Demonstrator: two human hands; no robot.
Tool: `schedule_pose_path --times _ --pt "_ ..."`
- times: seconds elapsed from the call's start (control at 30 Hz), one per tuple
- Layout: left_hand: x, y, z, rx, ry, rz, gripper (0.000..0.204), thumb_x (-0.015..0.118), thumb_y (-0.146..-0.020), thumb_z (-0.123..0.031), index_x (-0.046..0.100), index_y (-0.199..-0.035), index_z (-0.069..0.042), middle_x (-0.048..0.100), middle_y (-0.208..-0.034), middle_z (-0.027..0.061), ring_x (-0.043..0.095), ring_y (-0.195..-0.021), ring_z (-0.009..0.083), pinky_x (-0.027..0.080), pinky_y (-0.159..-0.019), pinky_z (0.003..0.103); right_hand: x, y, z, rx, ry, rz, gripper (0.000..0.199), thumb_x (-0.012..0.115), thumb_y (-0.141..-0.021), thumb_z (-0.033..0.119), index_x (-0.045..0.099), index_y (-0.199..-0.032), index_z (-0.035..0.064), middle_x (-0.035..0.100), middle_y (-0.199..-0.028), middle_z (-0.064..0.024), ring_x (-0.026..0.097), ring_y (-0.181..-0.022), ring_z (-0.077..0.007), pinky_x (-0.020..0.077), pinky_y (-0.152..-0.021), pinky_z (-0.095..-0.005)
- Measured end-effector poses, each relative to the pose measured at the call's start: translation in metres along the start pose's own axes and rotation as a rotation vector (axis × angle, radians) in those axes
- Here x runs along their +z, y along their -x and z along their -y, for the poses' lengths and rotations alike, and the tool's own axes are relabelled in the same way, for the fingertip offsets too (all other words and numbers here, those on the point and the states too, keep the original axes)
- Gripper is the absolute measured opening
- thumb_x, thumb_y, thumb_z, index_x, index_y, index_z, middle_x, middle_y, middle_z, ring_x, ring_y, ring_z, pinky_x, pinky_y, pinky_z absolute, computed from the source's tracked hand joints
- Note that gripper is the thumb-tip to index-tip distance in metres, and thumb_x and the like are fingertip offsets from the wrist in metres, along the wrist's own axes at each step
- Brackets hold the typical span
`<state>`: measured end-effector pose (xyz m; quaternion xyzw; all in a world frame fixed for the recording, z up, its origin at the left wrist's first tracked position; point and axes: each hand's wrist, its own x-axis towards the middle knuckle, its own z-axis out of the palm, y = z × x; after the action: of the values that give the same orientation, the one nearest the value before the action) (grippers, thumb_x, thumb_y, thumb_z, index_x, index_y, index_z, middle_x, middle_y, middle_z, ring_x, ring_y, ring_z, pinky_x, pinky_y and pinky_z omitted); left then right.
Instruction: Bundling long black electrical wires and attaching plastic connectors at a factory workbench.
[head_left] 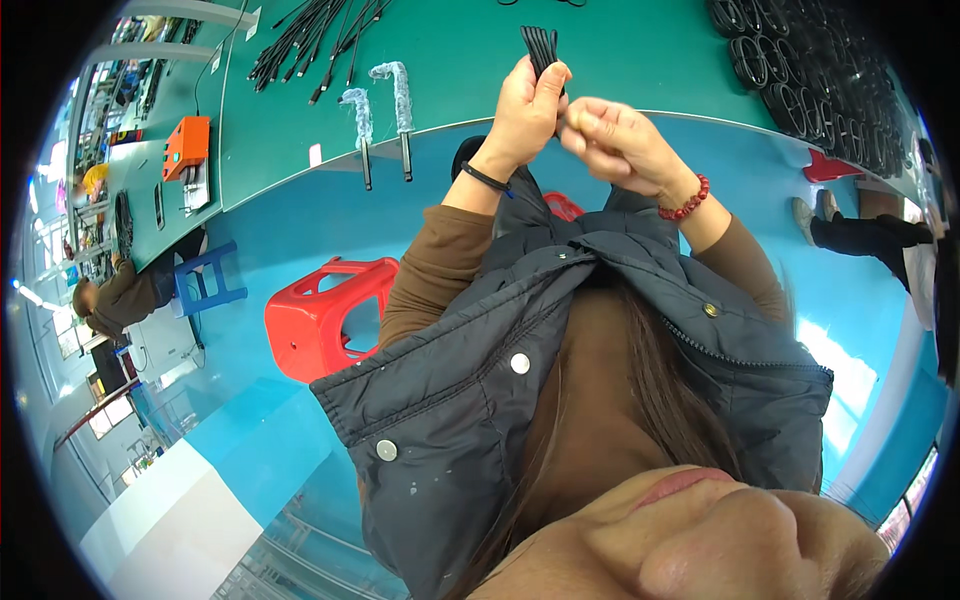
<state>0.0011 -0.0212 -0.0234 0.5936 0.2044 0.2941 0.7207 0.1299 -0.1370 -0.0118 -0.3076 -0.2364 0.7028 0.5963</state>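
Note:
My left hand (527, 115), with a dark band at its wrist, is closed around a folded bundle of black cable (541, 45) just over the table's near edge. The loops stick up above the thumb and fingers. Close beside it is my right hand (622, 145), a red beaded bracelet on its wrist. Its fingers are curled and pinched near the lower end of the bundle. What lies between those fingertips is hidden and slightly blurred.
Loose black cables (315, 45) lie on the green table (450, 55); coiled black cables (790, 75) crowd its right. Two plastic-wrapped hooks (402, 100) hang over the near edge. An orange device (187, 148), red stool (310, 320), blue stool (212, 280) and another person (135, 295) are left.

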Motion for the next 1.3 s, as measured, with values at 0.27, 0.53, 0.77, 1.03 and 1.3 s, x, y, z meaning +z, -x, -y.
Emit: schedule_pose_path --times 0.27,0.53,0.77,1.03,1.3 --pt "0.005 0.013 0.011 0.07 -0.125 0.138 0.013 0.049 -0.099 -0.018 0.052 -0.095 -0.006 0.047 -0.064 -0.0008 0.04 -0.048 0.0055 0.03 -0.04 0.019 -0.008 0.019 0.001 -0.037 0.822 0.228 0.01 0.061 -0.088 0.008 0.066 -0.096 0.0032 0.064 -0.07 -0.0045 0.038 -0.044 -0.0048 0.0312 -0.04 -0.0204" --pt "-0.008 0.022 -0.02 -0.192 -0.151 0.253 0.014 0.048 -0.099 -0.018 0.051 -0.094 -0.006 0.046 -0.063 -0.0003 0.04 -0.045 0.0076 0.032 -0.039 0.02 -0.015 0.03 0.062 -0.278 1.487 0.021 0.043 0.07 -0.076 0.002 0.069 -0.117 0.0171 0.058 -0.059 -0.0012 0.045 -0.045 -0.0105 0.0378 -0.044 -0.0244" --pt "-0.007 0.019 -0.034 -0.303 -0.156 0.451 0.012 0.049 -0.098 -0.016 0.051 -0.092 -0.006 0.046 -0.063 -0.0002 0.042 -0.045 0.0083 0.032 -0.039 0.02 0.01 0.015 0.094 -0.481 2.243 0.059 0.061 0.074 -0.07 0.005 0.062 -0.126 0.0245 0.059 -0.061 -0.0036 0.055 -0.05 -0.0147 0.0427 -0.048 -0.0266" --pt "-0.002 0.015 -0.039 -0.34 -0.147 0.558 0.013 0.05 -0.097 -0.015 0.052 -0.095 -0.003 0.047 -0.065 0.0011 0.039 -0.046 0.0077 0.031 -0.039 0.019 0.025 -0.012 0.087 -0.361 2.25 0.227 0.049 0.069 -0.076 0.008 0.058 -0.124 0.0154 0.066 -0.071 -0.0047 0.063 -0.057 -0.0203 0.0466 -0.051 -0.0268" --pt "-0.016 0.018 -0.038 -0.204 0.228 0.511 0.012 0.048 -0.098 -0.012 0.053 -0.1 -0.001 0.05 -0.072 0.0041 0.037 -0.053 0.0075 0.03 -0.04 0.019 -0.031 -0.012 0.051 0.21 0.606 0.065 0.026 0.062 -0.089 0.018 0.058 -0.113 0.0061 0.07 -0.086 -0.0071 0.067 -0.065 -0.0226 0.0537 -0.06 -0.0255"
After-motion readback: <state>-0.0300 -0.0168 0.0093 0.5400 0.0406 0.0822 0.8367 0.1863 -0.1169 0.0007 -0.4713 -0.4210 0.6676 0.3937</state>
